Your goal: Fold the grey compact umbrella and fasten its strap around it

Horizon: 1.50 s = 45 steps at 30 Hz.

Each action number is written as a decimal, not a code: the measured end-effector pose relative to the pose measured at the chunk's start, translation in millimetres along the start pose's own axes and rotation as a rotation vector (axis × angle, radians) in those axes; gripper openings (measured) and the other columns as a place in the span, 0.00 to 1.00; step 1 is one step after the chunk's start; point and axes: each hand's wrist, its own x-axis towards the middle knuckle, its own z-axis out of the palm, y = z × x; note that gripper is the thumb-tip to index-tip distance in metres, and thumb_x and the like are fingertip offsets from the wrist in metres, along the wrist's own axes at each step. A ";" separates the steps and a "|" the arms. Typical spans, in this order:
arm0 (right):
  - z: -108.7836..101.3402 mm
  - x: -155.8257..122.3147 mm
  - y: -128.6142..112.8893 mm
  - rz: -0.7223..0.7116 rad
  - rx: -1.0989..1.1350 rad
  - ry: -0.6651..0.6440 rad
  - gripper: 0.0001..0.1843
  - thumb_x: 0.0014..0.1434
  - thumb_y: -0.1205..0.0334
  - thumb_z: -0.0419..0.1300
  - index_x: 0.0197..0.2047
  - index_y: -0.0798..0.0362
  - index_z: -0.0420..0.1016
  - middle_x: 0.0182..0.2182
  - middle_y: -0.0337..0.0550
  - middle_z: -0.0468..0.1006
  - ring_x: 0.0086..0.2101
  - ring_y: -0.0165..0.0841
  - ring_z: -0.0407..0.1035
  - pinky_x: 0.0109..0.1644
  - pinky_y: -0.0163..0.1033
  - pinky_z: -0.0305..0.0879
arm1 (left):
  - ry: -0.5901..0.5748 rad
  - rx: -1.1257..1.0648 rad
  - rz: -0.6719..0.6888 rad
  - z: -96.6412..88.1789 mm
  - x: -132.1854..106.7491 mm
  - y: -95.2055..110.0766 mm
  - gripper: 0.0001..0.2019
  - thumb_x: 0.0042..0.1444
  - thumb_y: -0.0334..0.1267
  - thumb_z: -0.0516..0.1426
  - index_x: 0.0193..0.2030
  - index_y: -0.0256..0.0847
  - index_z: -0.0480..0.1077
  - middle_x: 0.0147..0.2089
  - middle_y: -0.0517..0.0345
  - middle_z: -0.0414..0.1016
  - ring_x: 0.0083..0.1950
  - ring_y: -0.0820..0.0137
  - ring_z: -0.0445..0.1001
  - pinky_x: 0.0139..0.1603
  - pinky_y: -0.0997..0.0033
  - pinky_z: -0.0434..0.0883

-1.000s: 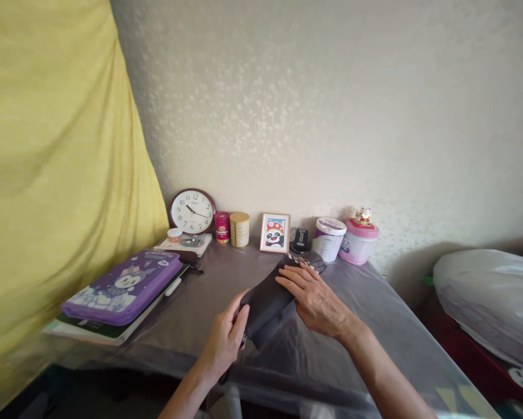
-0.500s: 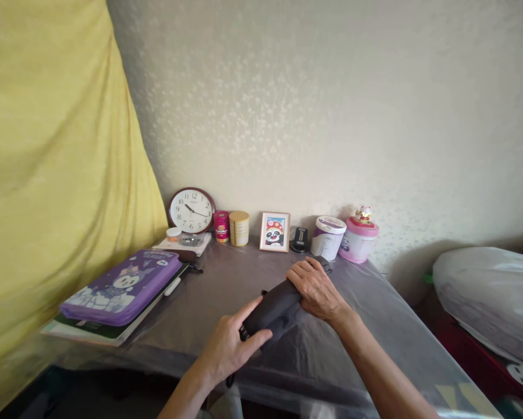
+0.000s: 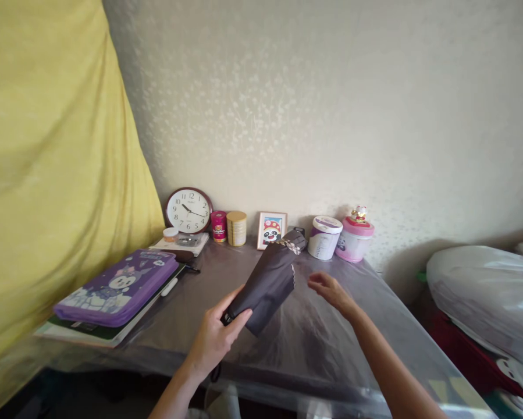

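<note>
A dark folded umbrella (image 3: 265, 285) with a checkered trim tilts over the table, its far end pointing up and to the right. My left hand (image 3: 220, 329) is closed around its near end, thumb on one side and fingers on the other. A loose fold of its fabric hangs along the lower right side. My right hand (image 3: 331, 291) is to the right of the umbrella, apart from it, fingers loosely bent and nothing visible in them. A dark strap loop (image 3: 216, 372) dangles below my left hand.
Along the wall stand a clock (image 3: 188, 210), a pink can (image 3: 219, 226), a yellow canister (image 3: 236, 228), a panda picture frame (image 3: 271, 228), a white tub (image 3: 324, 238) and a pink tub (image 3: 355, 240). A purple case (image 3: 117, 288) lies on books at left. Plastic covers the table (image 3: 331, 343).
My right hand has let go of the umbrella and moved off to its right. The umbrella's far end has risen, its trim now showing. My left hand keeps its hold.
</note>
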 end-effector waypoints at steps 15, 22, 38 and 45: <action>25.2 -12.0 -11.2 0.129 0.544 -0.188 0.20 0.39 0.54 0.69 0.32 0.52 0.66 0.22 0.30 0.70 0.23 0.26 0.69 0.33 0.36 0.67 | 0.013 -0.107 -0.038 -3.9 3.7 -3.0 0.31 0.51 0.48 0.57 0.60 0.37 0.60 0.14 0.70 0.59 0.14 0.79 0.55 0.11 0.83 0.59; -1.3 -28.9 -47.4 -0.053 0.495 -0.227 0.16 0.43 0.54 0.68 0.30 0.52 0.68 0.22 0.30 0.71 0.23 0.24 0.68 0.31 0.32 0.64 | 0.058 -0.075 -0.037 -7.5 6.8 -6.3 0.29 0.51 0.49 0.56 0.58 0.39 0.63 0.13 0.71 0.58 0.12 0.79 0.55 0.11 0.82 0.58; 13.2 -32.5 -94.2 -0.239 0.700 -0.047 0.15 0.43 0.58 0.68 0.37 0.50 0.79 0.34 0.39 0.80 0.35 0.35 0.75 0.48 0.44 0.69 | -0.121 -0.080 -0.056 6.7 1.0 -10.7 0.30 0.58 0.55 0.45 0.59 0.36 0.62 0.16 0.68 0.59 0.14 0.77 0.58 0.11 0.82 0.57; 26.1 -26.2 -99.7 -0.204 0.761 -0.019 0.15 0.43 0.58 0.69 0.37 0.51 0.79 0.31 0.40 0.81 0.35 0.35 0.75 0.50 0.45 0.68 | -0.205 -0.030 0.052 6.9 -3.3 -5.8 0.31 0.51 0.54 0.53 0.59 0.38 0.62 0.16 0.68 0.61 0.15 0.76 0.59 0.13 0.80 0.59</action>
